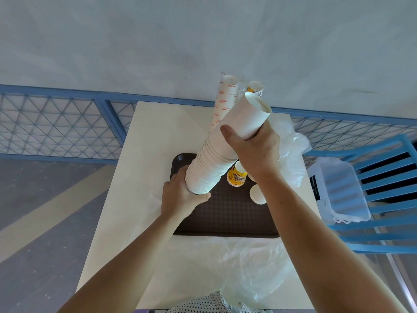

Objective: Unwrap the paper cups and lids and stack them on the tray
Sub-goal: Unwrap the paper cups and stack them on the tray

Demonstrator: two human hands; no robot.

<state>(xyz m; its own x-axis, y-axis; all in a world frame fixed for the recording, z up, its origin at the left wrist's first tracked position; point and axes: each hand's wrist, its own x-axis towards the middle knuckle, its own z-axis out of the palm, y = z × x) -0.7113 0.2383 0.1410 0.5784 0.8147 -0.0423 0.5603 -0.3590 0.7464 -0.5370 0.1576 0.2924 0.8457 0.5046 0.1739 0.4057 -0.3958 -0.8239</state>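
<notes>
Loose wrap (248, 263) lies nearest on surface (146, 136); left hand (180, 199) grips tilted cup stack (216, 159) at base, right hand (255, 150) grips its top, over tray (225, 222).

A pale table (153, 136) stands against a blue lattice railing (56, 125), with a grey wall (135, 41) beyond it. At the right, a blue slatted chair (383, 247) carries a clear plastic box (338, 190). The grey floor (33, 256) on the left bears a pale diagonal stripe.

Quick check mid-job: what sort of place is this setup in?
Probably a plain indoor work corner or practice station: a small cream table by a bare wall, a blue lattice barrier behind it, and a blue slatted chair holding a clear plastic bin.
</notes>
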